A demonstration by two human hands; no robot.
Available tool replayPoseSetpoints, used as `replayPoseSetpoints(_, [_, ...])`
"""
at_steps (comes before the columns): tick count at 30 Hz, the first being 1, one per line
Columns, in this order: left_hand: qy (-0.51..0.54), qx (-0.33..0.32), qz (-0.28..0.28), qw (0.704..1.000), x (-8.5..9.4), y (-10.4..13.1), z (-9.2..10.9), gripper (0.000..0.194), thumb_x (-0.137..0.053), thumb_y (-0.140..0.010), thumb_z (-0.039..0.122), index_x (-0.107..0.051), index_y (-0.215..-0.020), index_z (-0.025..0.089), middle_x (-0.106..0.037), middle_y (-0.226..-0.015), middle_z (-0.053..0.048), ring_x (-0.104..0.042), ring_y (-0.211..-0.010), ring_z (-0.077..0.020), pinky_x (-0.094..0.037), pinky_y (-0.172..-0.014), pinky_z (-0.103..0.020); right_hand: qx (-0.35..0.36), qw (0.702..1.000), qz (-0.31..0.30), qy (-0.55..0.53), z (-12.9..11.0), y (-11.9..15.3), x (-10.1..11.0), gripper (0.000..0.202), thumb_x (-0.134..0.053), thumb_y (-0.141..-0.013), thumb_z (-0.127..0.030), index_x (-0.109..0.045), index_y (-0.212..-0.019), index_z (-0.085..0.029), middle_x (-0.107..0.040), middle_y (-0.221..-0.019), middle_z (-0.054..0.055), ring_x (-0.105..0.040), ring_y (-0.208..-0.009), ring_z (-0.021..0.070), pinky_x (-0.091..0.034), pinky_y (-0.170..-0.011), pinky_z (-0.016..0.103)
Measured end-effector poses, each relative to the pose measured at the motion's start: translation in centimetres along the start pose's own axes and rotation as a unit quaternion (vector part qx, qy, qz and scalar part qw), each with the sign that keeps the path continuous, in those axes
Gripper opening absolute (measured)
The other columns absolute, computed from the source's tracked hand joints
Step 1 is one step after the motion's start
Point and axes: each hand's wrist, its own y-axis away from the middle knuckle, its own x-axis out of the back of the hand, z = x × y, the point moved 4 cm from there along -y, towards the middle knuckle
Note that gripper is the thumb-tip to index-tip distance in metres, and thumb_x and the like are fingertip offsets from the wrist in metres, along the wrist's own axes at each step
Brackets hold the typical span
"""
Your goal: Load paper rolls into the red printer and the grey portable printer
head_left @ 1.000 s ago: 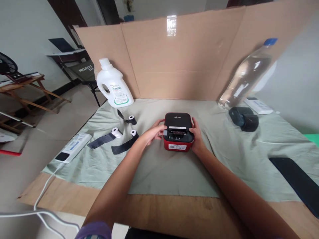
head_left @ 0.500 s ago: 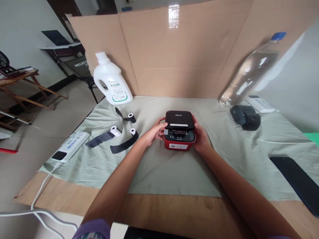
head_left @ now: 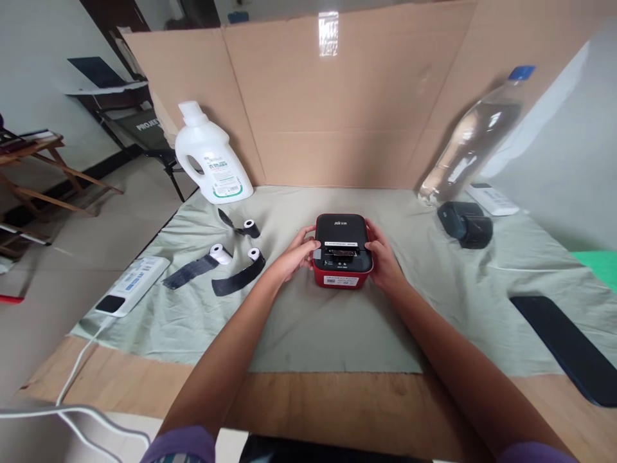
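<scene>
A small red and black printer [head_left: 342,278] rests on the green cloth, its black lid down and a dark slot across its top. Against its left side is my left hand [head_left: 299,254], thumb on the top edge near the slot. My right hand [head_left: 382,258] grips the opposite side, its thumb also at the top edge. To the left lie three small paper rolls: one at the back [head_left: 250,227], one with a dark strip unrolled [head_left: 220,253], and one nearer the printer [head_left: 255,256].
A white detergent jug [head_left: 214,157] and a clear bottle [head_left: 475,145] stand by the cardboard. A black device [head_left: 465,224] and a phone [head_left: 562,347] lie right. A white power bank [head_left: 132,286] with a cable lies left.
The printer's lid has come down flatter over its body. My right thumb has moved onto the top edge. The whole view has shifted slightly.
</scene>
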Motion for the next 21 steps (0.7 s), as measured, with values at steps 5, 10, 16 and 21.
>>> replayPoseSetpoints(5, [0.011, 0.004, -0.011, 1.0, -0.11, 0.31, -0.11, 0.065, -0.066, -0.079, 0.038, -0.041, -0.138, 0.03, -0.056, -0.079, 0.003, -0.054, -0.058, -0.0096, -0.044, -0.048, -0.018, 0.01, 1.0, -0.016, -0.003, 0.26, 0.48, -0.38, 0.059, -0.061, -0.071, -0.041, -0.056, -0.129, -0.031, -0.053, -0.144, -0.001, -0.044, -0.136, 0.0261, -0.039, -0.112, 0.048])
replayPoseSetpoints(10, [-0.008, 0.026, -0.028, 0.999, -0.15, 0.63, 0.44, 0.066, -0.063, -0.083, 0.054, -0.038, -0.14, 0.03, -0.055, -0.079, 0.003, -0.056, -0.06, -0.0116, -0.05, -0.051, -0.022, 0.0, 1.0, -0.029, -0.005, 0.35, 0.78, -0.64, 0.061, -0.059, -0.078, -0.059, -0.053, -0.132, -0.033, -0.055, -0.142, -0.002, -0.044, -0.136, 0.0254, -0.041, -0.11, 0.048])
replayPoseSetpoints(16, [-0.049, 0.025, -0.01, 0.998, -0.02, 0.41, 0.42, 0.062, -0.064, -0.081, 0.043, -0.039, -0.136, 0.032, -0.055, -0.077, 0.004, -0.056, -0.059, -0.0118, -0.05, -0.051, -0.022, -0.014, 0.999, -0.039, -0.002, -0.12, 0.43, -0.41, 0.064, -0.061, -0.071, -0.04, -0.052, -0.134, -0.034, -0.051, -0.145, -0.003, -0.047, -0.134, 0.0275, -0.043, -0.109, 0.046])
replayPoseSetpoints(21, [-0.035, 0.01, -0.016, 0.999, -0.13, 0.64, 0.28, 0.06, -0.066, -0.079, 0.036, -0.04, -0.133, 0.031, -0.058, -0.083, 0.003, -0.057, -0.058, -0.0107, -0.05, -0.054, -0.022, -0.017, 1.0, -0.024, 0.011, -0.17, 0.29, -0.1, 0.07, -0.058, -0.065, -0.029, -0.051, -0.134, -0.034, -0.051, -0.145, -0.004, -0.044, -0.136, 0.0274, -0.044, -0.109, 0.046])
